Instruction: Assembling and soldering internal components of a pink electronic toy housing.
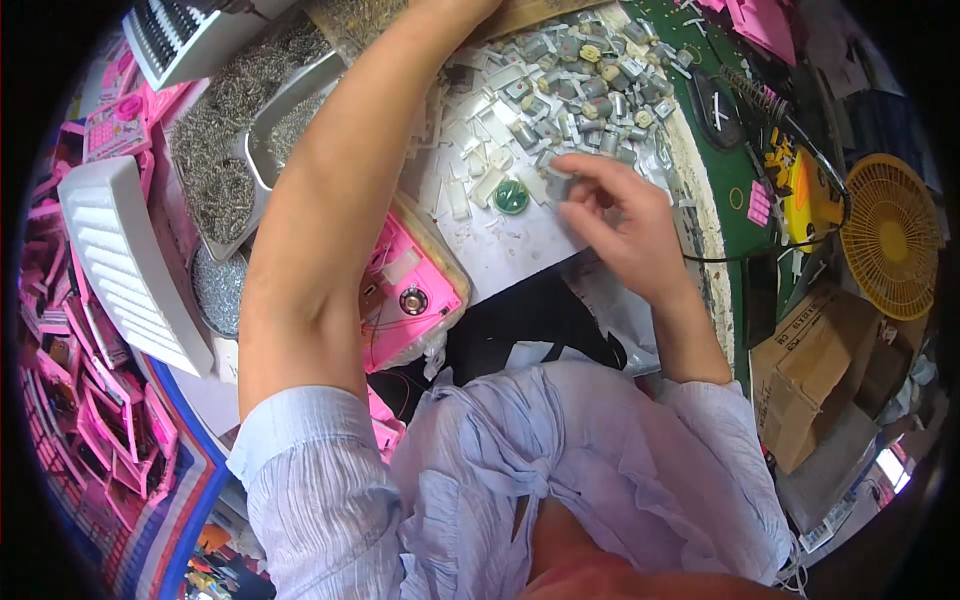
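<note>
My left arm stretches up the table, and only the edge of my left hand (462, 7) shows at the top rim; its fingers are cut off from view. My right hand (628, 220) is closed, thumb and forefinger pinching a small grey motor (558, 184) over the white tabletop. A green round piece (511, 197) lies just left of it. Beyond my right hand spreads a pile of small grey motors (590, 90). Small white plastic parts (488, 187) lie scattered between the pile and me.
Metal trays of screws (213, 165) and a round dish of small metal pieces (218, 290) stand left. A pink case (425, 305) with wires sits at the near edge. Many pink cases (105, 400) fill the far left. A yellow fan (889, 235) and cardboard box (820, 350) are right.
</note>
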Tool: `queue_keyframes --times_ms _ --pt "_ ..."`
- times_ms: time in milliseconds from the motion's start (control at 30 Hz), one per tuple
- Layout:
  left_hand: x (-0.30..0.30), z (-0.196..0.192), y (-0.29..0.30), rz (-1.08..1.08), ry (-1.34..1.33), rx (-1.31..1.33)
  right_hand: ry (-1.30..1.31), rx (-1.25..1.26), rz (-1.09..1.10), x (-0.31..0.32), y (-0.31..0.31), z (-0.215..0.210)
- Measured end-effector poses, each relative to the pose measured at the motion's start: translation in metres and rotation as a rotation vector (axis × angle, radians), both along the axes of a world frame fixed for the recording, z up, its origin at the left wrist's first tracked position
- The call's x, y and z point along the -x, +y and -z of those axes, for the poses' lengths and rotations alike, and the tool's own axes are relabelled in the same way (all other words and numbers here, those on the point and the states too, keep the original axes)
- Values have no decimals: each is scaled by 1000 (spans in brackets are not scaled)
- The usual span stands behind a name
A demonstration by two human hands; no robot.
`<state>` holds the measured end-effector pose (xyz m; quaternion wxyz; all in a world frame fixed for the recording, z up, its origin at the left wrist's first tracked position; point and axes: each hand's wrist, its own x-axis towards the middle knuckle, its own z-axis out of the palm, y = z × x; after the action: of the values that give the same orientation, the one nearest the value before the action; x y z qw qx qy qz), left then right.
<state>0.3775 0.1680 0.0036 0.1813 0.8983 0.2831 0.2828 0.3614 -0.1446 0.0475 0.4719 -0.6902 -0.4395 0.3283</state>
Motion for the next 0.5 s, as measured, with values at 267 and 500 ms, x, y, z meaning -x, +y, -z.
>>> queue_keyframes --times_ms 267,500 --pt "130 -110 -89 200 -321 334 -500 53 -173 6 25 25" --pt "266 -68 -155 156 -385 626 -649 46 -276 8 43 21"
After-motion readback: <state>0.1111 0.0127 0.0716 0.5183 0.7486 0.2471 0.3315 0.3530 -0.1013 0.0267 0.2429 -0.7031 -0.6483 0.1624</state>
